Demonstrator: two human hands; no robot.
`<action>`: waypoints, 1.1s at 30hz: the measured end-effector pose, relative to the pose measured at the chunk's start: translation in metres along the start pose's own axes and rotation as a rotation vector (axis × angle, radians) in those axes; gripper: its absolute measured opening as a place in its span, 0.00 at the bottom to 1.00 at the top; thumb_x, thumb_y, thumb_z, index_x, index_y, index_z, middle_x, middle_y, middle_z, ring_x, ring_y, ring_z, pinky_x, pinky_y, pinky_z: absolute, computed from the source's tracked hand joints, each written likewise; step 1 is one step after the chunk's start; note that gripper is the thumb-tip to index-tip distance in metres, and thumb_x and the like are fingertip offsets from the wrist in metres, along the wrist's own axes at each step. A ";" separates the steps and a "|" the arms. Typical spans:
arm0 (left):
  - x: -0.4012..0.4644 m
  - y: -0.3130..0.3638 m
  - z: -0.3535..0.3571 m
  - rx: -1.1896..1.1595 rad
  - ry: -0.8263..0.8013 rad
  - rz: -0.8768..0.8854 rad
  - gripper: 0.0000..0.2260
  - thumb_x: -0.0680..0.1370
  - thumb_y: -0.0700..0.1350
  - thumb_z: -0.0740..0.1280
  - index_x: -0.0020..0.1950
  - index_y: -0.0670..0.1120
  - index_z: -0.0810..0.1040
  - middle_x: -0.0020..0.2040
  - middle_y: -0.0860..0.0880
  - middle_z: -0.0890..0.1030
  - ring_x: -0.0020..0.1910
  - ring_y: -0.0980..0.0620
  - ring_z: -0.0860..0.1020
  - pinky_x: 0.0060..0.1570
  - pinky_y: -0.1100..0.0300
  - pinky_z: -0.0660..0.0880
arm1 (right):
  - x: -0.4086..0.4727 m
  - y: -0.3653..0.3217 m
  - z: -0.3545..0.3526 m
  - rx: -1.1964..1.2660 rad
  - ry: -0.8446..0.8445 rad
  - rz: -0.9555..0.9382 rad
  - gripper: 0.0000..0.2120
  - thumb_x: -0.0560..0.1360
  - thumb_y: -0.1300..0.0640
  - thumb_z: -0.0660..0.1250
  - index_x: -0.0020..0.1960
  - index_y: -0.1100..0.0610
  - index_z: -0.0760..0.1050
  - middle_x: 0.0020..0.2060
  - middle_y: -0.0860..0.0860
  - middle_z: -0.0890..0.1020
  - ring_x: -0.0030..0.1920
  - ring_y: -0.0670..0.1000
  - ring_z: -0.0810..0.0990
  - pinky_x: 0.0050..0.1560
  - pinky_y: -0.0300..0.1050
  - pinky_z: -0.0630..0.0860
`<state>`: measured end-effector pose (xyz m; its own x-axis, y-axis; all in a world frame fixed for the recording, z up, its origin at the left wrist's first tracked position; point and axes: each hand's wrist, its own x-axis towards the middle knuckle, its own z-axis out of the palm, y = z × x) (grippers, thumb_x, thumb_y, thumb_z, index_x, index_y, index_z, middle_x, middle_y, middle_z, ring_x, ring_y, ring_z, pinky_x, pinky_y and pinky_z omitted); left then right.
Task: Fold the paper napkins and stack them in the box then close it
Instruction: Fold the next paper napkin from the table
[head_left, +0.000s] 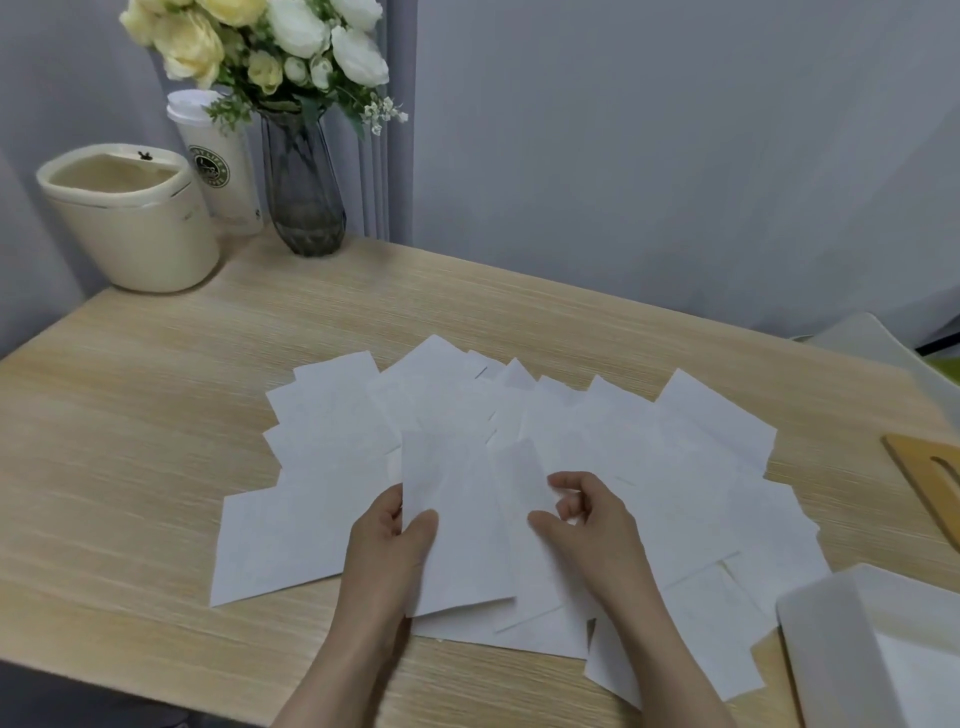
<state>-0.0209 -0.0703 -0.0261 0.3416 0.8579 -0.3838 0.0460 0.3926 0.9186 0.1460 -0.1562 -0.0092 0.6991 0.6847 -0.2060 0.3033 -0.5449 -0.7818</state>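
On the light wooden table, white paper napkins lie fanned out and overlapping in a wide spread, reaching from the middle of the tabletop toward its near edge. Both hands sit at the near side of this spread. The left hand pinches one napkin by its left edge, thumb on top and fingers hidden beneath, so that the sheet rises slightly above the others and stretches away to the right of the hand. The right hand hovers just beside that sheet's right edge, its fingers loosely curled, thumb and forefinger close to a narrow strip of paper that stands up between the two hands; whether they actually grip it cannot be told. The white box stands open at the near right corner, its wall touching the outermost napkins. A wooden lid lies beyond the box, at the right edge. At the far left corner stand a cream bin, a lidded paper cup and a glass vase with pale flowers.
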 end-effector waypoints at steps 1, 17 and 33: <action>0.000 0.001 0.000 0.011 -0.001 0.003 0.15 0.77 0.33 0.63 0.50 0.51 0.83 0.45 0.50 0.87 0.46 0.49 0.85 0.46 0.52 0.78 | 0.001 -0.001 0.000 -0.008 -0.005 0.005 0.14 0.69 0.53 0.72 0.52 0.45 0.75 0.34 0.42 0.76 0.33 0.36 0.73 0.36 0.37 0.68; -0.004 0.004 -0.001 -0.005 -0.002 -0.024 0.13 0.78 0.33 0.63 0.52 0.48 0.82 0.45 0.50 0.87 0.44 0.50 0.85 0.46 0.53 0.79 | -0.005 0.002 -0.011 0.109 0.132 -0.041 0.11 0.75 0.57 0.66 0.35 0.54 0.75 0.22 0.46 0.71 0.27 0.44 0.68 0.34 0.44 0.66; -0.003 0.001 0.001 -0.100 0.026 -0.089 0.13 0.83 0.46 0.61 0.48 0.42 0.82 0.46 0.44 0.86 0.48 0.45 0.83 0.53 0.51 0.77 | -0.023 -0.015 0.009 0.523 -0.132 0.055 0.10 0.79 0.63 0.61 0.46 0.56 0.80 0.37 0.53 0.85 0.33 0.47 0.81 0.30 0.35 0.73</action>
<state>-0.0206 -0.0727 -0.0243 0.3163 0.8260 -0.4666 -0.0193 0.4973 0.8673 0.1192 -0.1595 0.0016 0.6074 0.7352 -0.3009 -0.1182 -0.2910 -0.9494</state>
